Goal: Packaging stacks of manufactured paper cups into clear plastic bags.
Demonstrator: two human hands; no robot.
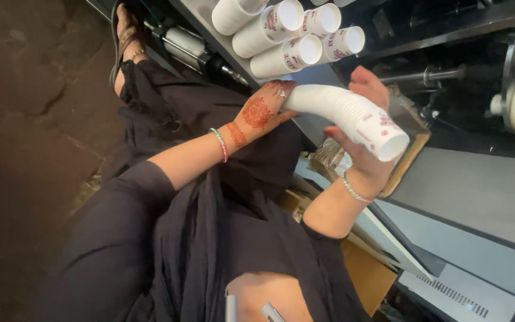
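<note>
Both hands grip a long, bending stack of paper cups (347, 116) above the counter (478, 191): left hand (263, 110) closed on one end, right hand (365, 149) wrapped near the open mouth. The curved stack could buckle apart mid-span, spilling cups.

A crinkled clear plastic wrapper (329, 156) sits on the grey desk (478, 197) beneath the held cup stack. Brown cardboard boxes (365, 274) stand below the desk edge. The white paper cups (293, 36) carry red printed labels, too blurred to make out.
</note>
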